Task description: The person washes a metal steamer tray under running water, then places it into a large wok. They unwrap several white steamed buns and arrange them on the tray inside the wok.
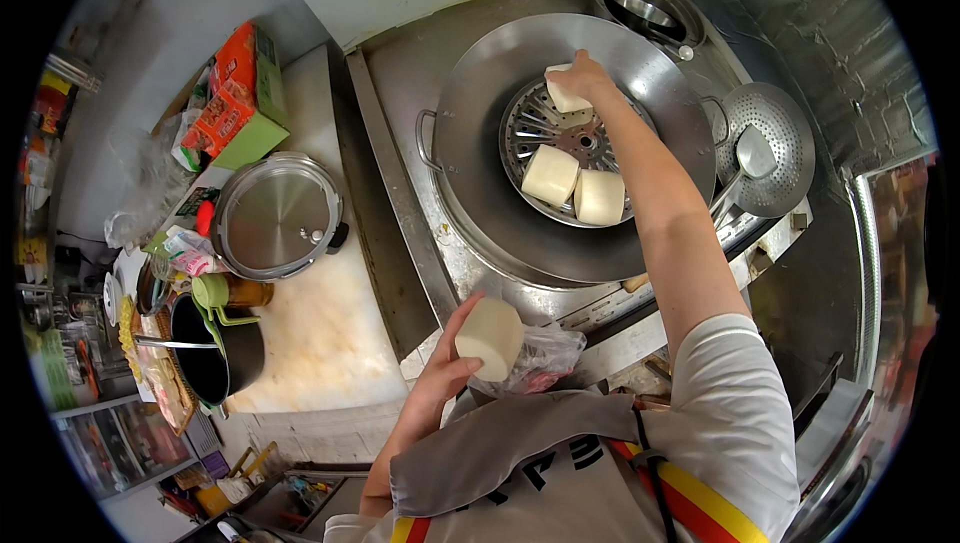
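Inside a large steel wok [487, 243] sits a round perforated steamer rack [525, 104]. Two white steamed buns [575, 184] lie side by side on the rack's near part. My right hand [586, 78] reaches over the wok and grips another white bun [568, 97] at the rack's far side; part of that bun is covered by my fingers. Close to my body, my left hand [450, 363] holds a larger-looking white bun [491, 339] in its fingers. Right beside that bun is a clear plastic bag [544, 359]; what it contains is hard to make out.
A perforated skimmer [787, 145] with a metal spatula [755, 153] on it lies right of the wok. Steel basins [649, 7] lean at the back. On the left counter [322, 348] are a pressure cooker lid [281, 217], a dark pot [244, 355] and an orange-green carton [251, 108].
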Motion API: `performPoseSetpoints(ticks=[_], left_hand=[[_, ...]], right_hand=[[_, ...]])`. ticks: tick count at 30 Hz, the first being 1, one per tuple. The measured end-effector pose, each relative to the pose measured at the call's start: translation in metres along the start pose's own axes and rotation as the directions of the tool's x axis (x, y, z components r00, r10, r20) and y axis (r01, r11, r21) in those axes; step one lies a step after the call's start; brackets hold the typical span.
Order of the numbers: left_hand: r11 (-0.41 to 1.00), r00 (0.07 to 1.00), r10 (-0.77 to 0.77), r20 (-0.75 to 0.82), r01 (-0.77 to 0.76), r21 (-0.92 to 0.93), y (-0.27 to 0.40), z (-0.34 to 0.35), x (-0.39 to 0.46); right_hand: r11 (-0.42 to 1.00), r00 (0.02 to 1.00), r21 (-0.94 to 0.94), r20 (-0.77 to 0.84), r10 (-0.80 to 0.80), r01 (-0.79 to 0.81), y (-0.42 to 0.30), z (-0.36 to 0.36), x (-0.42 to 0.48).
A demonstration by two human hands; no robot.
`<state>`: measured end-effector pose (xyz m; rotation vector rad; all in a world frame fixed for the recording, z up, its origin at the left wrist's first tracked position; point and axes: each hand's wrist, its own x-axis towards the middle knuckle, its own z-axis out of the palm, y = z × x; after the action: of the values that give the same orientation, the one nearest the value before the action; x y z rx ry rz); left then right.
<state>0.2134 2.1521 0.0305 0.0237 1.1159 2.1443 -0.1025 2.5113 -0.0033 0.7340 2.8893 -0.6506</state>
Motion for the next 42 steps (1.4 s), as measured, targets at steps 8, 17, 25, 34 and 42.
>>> performPoseSetpoints(ticks=[8, 17, 25, 34, 42], left_hand=[[0.997, 0.999, 0.052, 0.002, -0.052, -0.058, -0.004, 0.004, 0.026], [0.981, 0.981, 0.189, 0.037, -0.188, -0.043, 0.015, 0.038, 0.058], [0.869, 0.998, 0.053, -0.019, -0.037, 0.493, 0.020, 0.040, 0.030], [0.898, 0.939, 0.022, -0.343, 0.133, 0.420, 0.009, 0.037, -0.013], [0.932, 0.914, 0.038, -0.404, 0.113, 0.343, 0.004, 0.042, -0.024]], right_hand=[[0.396, 0.187, 0.563, 0.392, -0.901, 0.725, -0.046, -0.067, -0.248], [0.470, 0.641, 0.875, 0.297, -0.708, 0.114, -0.010, -0.062, -0.283], [0.259, 0.993, 0.966, -0.026, 0.116, -0.005, 0.074, -0.057, -0.134], [0.611, 0.844, 0.792, -0.345, 0.411, 0.026, 0.060, -0.006, -0.037], [0.803, 0.858, 0.582, -0.472, 0.205, 0.129, 0.052, 0.000, -0.056]])
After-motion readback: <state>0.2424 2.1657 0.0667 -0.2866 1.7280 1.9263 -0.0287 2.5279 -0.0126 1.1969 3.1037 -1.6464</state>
